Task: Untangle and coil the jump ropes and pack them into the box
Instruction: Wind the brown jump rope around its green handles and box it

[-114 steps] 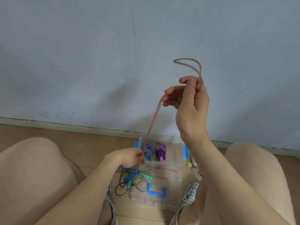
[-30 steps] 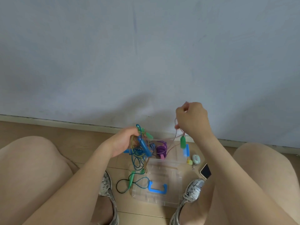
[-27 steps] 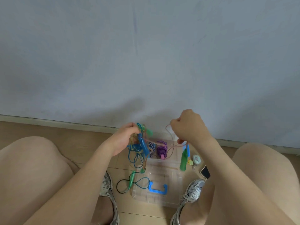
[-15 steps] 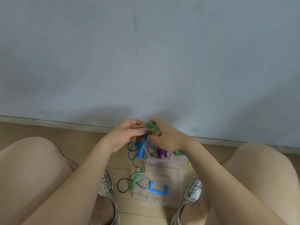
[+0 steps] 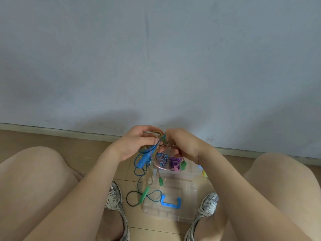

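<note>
My left hand (image 5: 134, 142) and my right hand (image 5: 180, 144) meet above the clear box (image 5: 190, 168), both gripping a tangled bundle of jump ropes (image 5: 160, 136). A blue handle (image 5: 143, 160) and a blue cord (image 5: 138, 173) hang below my left hand. A pink translucent rope (image 5: 159, 165) loops under both hands, with green handles (image 5: 182, 165) dangling. Inside the box lie a coiled blue-white rope (image 5: 162, 158) and a coiled purple rope (image 5: 174, 162).
The clear box lid (image 5: 184, 192) with a blue handle (image 5: 171, 202) lies on the wooden floor between my shoes (image 5: 115, 200). A green handle (image 5: 145, 195) and dark cord trail onto the floor. A grey wall rises close behind. My knees flank the workspace.
My right hand has come down and left from head height to meet my left hand. The pink rope, earlier stretched tall, now hangs in a short loop with the bundle.
</note>
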Tool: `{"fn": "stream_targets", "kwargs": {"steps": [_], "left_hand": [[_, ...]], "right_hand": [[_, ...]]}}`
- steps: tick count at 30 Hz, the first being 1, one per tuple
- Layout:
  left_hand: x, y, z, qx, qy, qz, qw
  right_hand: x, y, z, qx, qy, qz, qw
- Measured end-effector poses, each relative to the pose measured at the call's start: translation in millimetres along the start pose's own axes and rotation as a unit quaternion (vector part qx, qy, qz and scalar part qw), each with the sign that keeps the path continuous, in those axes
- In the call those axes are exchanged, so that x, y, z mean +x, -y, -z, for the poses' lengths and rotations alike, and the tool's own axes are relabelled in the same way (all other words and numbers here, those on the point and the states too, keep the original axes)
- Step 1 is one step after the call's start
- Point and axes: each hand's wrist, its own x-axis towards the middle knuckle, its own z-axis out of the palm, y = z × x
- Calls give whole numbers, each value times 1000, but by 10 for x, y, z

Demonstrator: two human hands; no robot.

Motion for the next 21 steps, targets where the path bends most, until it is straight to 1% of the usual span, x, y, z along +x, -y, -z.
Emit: {"fn": "stream_targets", "kwargs": {"steps": [1, 2, 5, 7, 10, 13, 15, 17, 18, 19, 21], "left_hand": [[3, 3, 4, 11, -2, -2, 1000], [4, 4, 4, 18, -7, -4, 1000], [6, -6, -6, 54, -18, -14, 998], [6, -13, -20, 76, -27, -12, 997], [9, -30, -49, 76, -38, 0, 996], [0, -34, -35, 80, -67, 20, 994], [3, -32, 13, 86, -93, 32, 991], [-6, -57, 19, 116, -82, 39, 989], [-10, -70, 1, 126, -73, 39, 989], [-13, -83, -17, 127, -68, 37, 989], [-18, -111, -58, 128, -67, 29, 989]], "right_hand": [[3, -5, 6, 8, 1, -1, 1000], [15, -18, 12, -12, -4, 10, 1000], [48, -72, 12, -108, -36, 62, 992], [71, -84, 6, -176, -52, 88, 979], [105, -114, -15, -343, -71, 117, 930], [107, -206, -2, -431, -111, 118, 888], [119, -231, 28, -442, -140, 142, 875], [134, -218, 33, -446, -133, 173, 868], [137, -207, 20, -465, -128, 187, 856], [126, -190, 3, -465, -126, 191, 855], [100, -174, -38, -401, -133, 174, 890]]}}
